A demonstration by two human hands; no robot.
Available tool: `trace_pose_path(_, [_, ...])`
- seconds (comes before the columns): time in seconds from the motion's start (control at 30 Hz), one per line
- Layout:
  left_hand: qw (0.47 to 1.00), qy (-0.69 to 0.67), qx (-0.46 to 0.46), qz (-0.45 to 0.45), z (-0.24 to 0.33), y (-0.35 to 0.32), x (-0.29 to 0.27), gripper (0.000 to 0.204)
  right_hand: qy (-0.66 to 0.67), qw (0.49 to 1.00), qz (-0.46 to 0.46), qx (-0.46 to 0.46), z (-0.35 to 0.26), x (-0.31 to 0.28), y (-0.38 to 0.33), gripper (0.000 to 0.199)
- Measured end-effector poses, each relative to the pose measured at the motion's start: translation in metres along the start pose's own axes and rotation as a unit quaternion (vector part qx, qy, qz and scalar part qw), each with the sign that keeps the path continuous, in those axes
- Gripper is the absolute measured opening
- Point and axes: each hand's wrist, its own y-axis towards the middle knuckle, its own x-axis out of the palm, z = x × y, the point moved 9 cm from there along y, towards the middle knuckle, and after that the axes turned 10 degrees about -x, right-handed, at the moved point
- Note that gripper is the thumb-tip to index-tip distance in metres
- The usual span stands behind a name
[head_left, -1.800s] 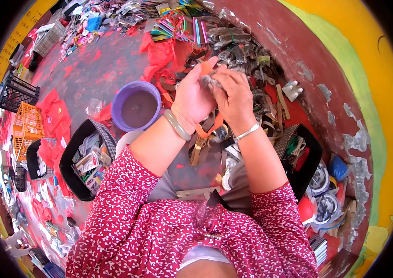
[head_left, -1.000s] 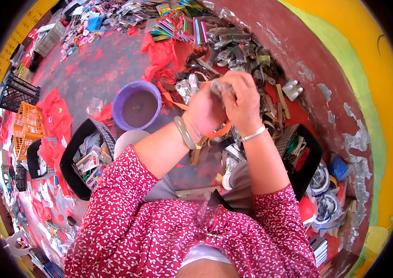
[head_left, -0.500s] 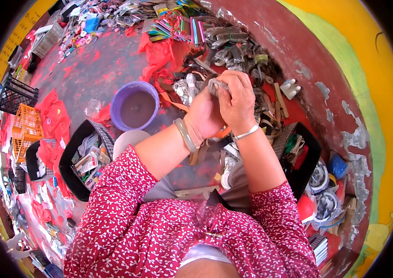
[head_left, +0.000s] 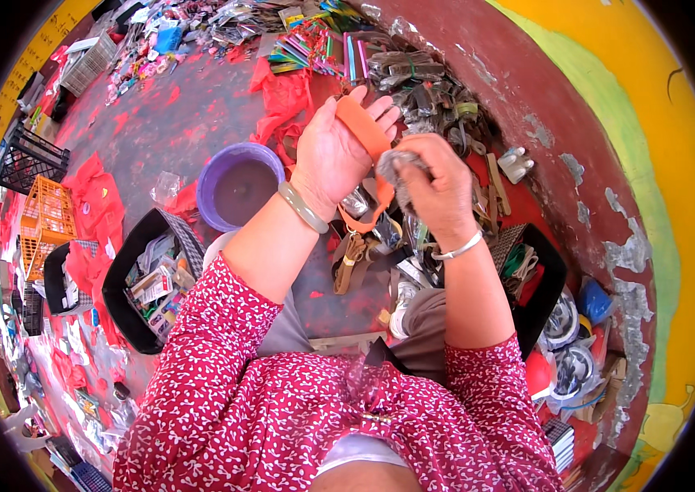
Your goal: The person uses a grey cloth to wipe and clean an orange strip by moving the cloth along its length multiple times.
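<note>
My left hand (head_left: 332, 156) is turned palm up with its fingers stretched out. Across its palm and fingers lies an orange strap (head_left: 361, 127), like a belt. Farther down, the strap passes beside my right hand and hangs in a loop below. My right hand (head_left: 444, 184) is closed on a grey crumpled rag (head_left: 405, 168), which is against or very near the strap; whether they touch I cannot tell. Under my hands lie several brown and dark straps (head_left: 350, 262) and clear plastic wrapping.
A purple bucket (head_left: 208, 201) of murky liquid stands left of my left forearm. Black baskets of small goods flank me, one at left (head_left: 130, 320) and one at right (head_left: 556, 279). Bundled belts (head_left: 413, 70) lie ahead by the dark red wall (head_left: 519, 98). Red plastic (head_left: 282, 102) covers some floor.
My hands have moved apart; the left palm has opened upward and the orange strap now shows across it. My right hand, with the rag, has shifted right and slightly nearer.
</note>
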Motion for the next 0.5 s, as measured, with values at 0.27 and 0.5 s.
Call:
trace_pose_path(0.27, [0.997, 0.045, -0.004, 0.056, -0.009, 0.006, -0.005, 0.054, 0.138, 0.963, 0.184, 0.143, 0.028, -0.026, -0.006, 0.016])
trace_pose_path(0.5, [0.976, -0.138, -0.122, -0.113, -0.067, -0.009, 0.007, 0.046, -0.139, 0.985, 0.041, -0.093, 0.0, 0.016, 0.002, 0.023])
